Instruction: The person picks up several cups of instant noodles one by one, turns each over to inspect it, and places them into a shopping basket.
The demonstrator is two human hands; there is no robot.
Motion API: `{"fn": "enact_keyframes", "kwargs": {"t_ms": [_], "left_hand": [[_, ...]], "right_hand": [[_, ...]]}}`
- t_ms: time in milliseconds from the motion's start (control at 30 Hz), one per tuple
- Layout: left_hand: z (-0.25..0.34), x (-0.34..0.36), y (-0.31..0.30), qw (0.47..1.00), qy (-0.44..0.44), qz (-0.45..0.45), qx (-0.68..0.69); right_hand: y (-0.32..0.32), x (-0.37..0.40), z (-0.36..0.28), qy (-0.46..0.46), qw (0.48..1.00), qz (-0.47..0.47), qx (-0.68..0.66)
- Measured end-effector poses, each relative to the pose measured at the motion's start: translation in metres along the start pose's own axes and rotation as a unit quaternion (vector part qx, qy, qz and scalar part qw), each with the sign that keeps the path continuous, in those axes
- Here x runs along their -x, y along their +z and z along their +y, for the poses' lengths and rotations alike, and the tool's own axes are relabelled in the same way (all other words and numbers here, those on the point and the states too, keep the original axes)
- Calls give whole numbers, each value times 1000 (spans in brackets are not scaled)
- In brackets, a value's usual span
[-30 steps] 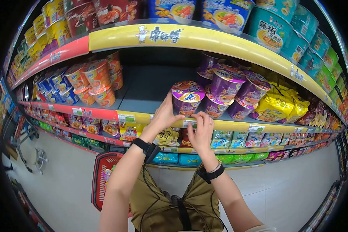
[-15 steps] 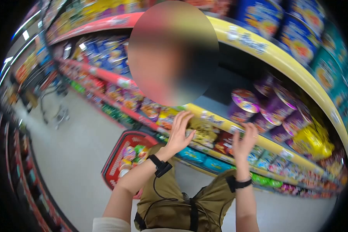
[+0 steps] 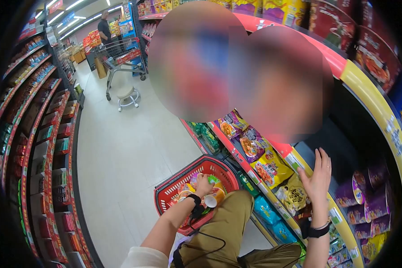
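Observation:
My left hand (image 3: 204,185) reaches down into a red shopping basket (image 3: 163,193) on the floor and touches the packages inside; its fingertips are partly hidden among them. An orange cup (image 3: 218,193) lies in the basket beside that hand. My right hand (image 3: 317,175) has its fingers spread at the yellow shelf edge, near yellow snack bags (image 3: 272,167) and a pale yellow bag (image 3: 293,193). Purple cups (image 3: 350,193) stand on the shelf to the right of it.
A shopping cart (image 3: 120,56) and a white wheeled stool (image 3: 127,96) stand up the aisle, with a person (image 3: 104,27) in dark clothes behind. Stocked shelves (image 3: 53,134) line the left side. Large dark red tubs (image 3: 330,24) sit on the upper right shelf.
The view has turned left along the aisle. My left hand has moved from the shelf edge down into the basket. My right hand remains by the shelf edge, fingers spread.

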State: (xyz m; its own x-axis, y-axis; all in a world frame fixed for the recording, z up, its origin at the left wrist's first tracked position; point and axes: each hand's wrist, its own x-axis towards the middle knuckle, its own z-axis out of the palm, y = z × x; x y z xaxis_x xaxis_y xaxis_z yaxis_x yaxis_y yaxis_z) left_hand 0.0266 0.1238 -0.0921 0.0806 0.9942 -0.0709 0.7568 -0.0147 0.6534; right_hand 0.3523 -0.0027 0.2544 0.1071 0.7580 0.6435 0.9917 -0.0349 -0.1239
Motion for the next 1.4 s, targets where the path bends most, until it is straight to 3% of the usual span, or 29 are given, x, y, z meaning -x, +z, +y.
{"fn": "enact_keyframes", "kwargs": {"t_ms": [67,100,133,200,333,433,533,667,733,800,867,933,1033,1067,1133,1200,1233,1267,1333,1400], "left_hand": [[-19,-2,13,996,-82,-21,5],[-31,-5,24,995,-95,2,-40],[-48,-10,34,994,-108,-7,-7],[-53,-6,38,991,-97,90,-5],[-63,-14,46,987,-120,108,-9],[-64,-31,55,983,-144,108,-38],[-65,-49,63,972,-225,-4,-62],[-69,-46,68,965,-216,-85,-121],[-65,-42,65,955,-127,-20,-267],[-67,-38,67,959,-133,-76,-240],[-81,-34,74,956,-33,-5,-292],[-71,-29,64,951,-5,3,-308],[-51,-20,42,982,-165,5,-89],[-58,-18,42,983,-160,7,-92],[-75,-12,36,963,-182,115,165],[-48,3,3,966,-168,122,157],[-29,13,-17,914,-191,77,349],[-8,26,-37,824,-208,22,526],[25,49,-68,803,-144,-39,577],[50,69,-88,778,-71,-71,620]], "right_hand": [[18,-11,18,-25,988,-105,114],[17,-19,13,36,979,-179,94],[16,-19,10,34,973,-201,107],[18,-20,7,40,978,-182,95],[18,-24,0,40,974,-191,118],[20,-23,3,23,974,-186,131],[20,-25,2,23,973,-193,125],[20,-28,1,18,972,-192,131],[21,-29,1,18,972,-196,130],[20,-29,1,17,972,-196,129],[20,-30,-1,21,973,-193,121],[19,-30,-3,28,973,-192,123],[19,-29,-2,35,974,-185,125],[19,-28,-2,35,975,-181,125],[19,-27,-1,45,976,-174,121],[19,-25,0,36,978,-164,123],[19,-24,-2,36,982,-152,107],[17,-19,-5,44,983,-146,106],[19,-8,-14,-79,991,-31,107],[31,26,-45,-102,988,-97,-62]]}}
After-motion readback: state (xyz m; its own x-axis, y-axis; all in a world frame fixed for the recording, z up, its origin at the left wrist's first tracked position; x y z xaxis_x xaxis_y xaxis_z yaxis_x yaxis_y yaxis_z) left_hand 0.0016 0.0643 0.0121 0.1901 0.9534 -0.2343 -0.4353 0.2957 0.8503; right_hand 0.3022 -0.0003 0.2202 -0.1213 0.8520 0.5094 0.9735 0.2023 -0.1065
